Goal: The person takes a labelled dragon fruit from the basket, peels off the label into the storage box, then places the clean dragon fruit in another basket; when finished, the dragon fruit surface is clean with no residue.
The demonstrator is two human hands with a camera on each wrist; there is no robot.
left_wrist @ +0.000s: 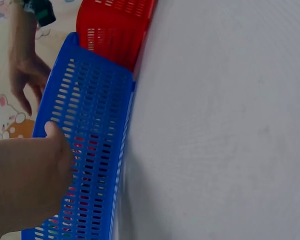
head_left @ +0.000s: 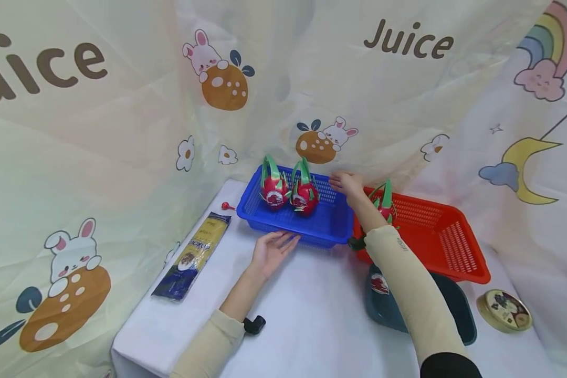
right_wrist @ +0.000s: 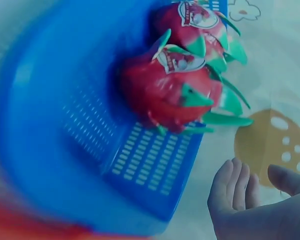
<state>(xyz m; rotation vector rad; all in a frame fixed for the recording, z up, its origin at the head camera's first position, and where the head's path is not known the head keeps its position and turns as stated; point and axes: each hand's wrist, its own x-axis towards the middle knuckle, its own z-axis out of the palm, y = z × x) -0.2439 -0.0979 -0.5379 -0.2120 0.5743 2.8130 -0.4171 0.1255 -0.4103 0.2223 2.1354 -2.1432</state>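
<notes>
- The big blue plastic basket with little holes in its sides (head_left: pixel 333 218) sits on the white surface (head_left: pixel 321 304), close to the cloth wall (head_left: pixel 274 79).
- Inside it, on its left side, are two round pink-red dragon fruits with green leaves and white labels, one on the left (head_left: pixel 275 191) and one on the right (head_left: pixel 305 197). They lean side by side, and their green tops poke above the rim.
- The left hand (head_left: pixel 271 254) is at the near side of the blue basket. Its fingers are stretched out and not pinching anything. I can't tell if they touch the basket.
- The right hand (head_left: pixel 347 184) is by the far right corner. Its fingers are fairly straight and close together, with the thumb apart, holding nothing.
- Right beside the blue basket is a red plastic basket with holes (head_left: pixel 458 247). It has one more dragon fruit (head_left: pixel 384 210), partly hidden by the right arm.
- Nearer the person is a dark green-blue plastic tub (head_left: pixel 460 310). The long cream sleeve (head_left: pixel 406 283) covers a lot of it. A red and white label (head_left: pixel 379 283) shows there, but what it is on is hard to see.
- To the right is a round gold tin with a picture lid (head_left: pixel 507 311).
- To the left lie a long shiny yellow and blue packet (head_left: pixel 193 257) and a tiny red thing (head_left: pixel 225 206), too small to name.
- The right wrist view is blurry and cuts off part of the blue basket.
</notes>
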